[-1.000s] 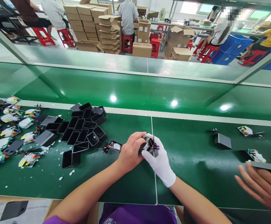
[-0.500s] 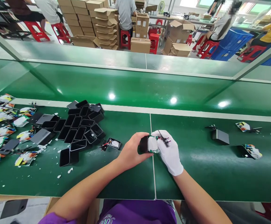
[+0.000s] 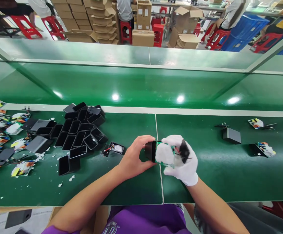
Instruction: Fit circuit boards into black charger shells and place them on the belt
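My bare left hand [image 3: 134, 156] grips a black plastic housing [image 3: 150, 150] between thumb and fingers, over the middle of the bench. In a white glove, my right hand [image 3: 186, 170] holds a green circuit board [image 3: 165, 153] covered with white glue by its edges. The board's left end is at the housing's mouth; whether some of it is still inside is hidden. A dark plug part [image 3: 184, 151] with red wires hangs at the board's right end, in front of my gloved palm. Just left of my left hand lies an open case with wires [image 3: 114, 148].
Several empty black housings [image 3: 79, 138] stand clustered on the left, beside a pile of circuit boards [image 3: 22, 168] and glue crumbs. On the right are a closed grey-black case [image 3: 231, 135] and a board half in a housing [image 3: 263, 149]. A raised ledge [image 3: 131, 110] runs behind.
The board has slid to the right, with more of it out of the housing. My right hand has moved right and now spans the board's edges. The camera view has tilted down slightly.
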Demonstrator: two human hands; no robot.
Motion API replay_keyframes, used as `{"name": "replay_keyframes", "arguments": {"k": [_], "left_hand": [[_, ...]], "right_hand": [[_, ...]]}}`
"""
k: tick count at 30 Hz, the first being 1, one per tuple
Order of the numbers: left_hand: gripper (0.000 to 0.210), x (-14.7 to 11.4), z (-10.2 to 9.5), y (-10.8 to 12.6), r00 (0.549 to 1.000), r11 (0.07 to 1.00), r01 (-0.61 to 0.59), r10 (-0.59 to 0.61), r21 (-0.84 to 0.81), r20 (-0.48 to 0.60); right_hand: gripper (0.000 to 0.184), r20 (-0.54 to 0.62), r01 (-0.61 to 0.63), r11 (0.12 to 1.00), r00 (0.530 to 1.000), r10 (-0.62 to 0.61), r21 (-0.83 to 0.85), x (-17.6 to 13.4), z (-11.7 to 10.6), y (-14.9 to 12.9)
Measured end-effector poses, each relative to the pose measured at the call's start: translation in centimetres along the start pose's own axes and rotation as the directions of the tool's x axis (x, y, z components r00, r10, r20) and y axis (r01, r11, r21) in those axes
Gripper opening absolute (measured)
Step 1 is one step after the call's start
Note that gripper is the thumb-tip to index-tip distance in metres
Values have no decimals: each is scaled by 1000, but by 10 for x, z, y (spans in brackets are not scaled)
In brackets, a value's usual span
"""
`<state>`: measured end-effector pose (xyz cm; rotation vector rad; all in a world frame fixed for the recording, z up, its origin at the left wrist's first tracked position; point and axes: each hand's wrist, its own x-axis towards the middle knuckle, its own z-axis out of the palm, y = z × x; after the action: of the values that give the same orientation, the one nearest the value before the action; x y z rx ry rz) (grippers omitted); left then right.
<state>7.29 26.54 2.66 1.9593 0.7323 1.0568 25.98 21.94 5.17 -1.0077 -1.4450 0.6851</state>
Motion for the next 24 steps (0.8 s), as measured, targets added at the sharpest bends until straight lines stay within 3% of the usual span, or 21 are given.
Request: {"name": "replay_keyframes", "arguments": {"k": [4,10,24], "left_hand": [[57,1,0,2,1000,998,20,-20,-59,4],[61,1,-2,3,999,995,-27,30,-100,29],[65,0,-4,6,994,995,-90,92,-43,58]], "right_hand": [[59,-63,65,997,996,-67,-29,-3,-3,0],[60,45,135,990,990,-133,-49,0,1,4],[58,112,281,931,959,-262,-231,7,3,-4]]}}
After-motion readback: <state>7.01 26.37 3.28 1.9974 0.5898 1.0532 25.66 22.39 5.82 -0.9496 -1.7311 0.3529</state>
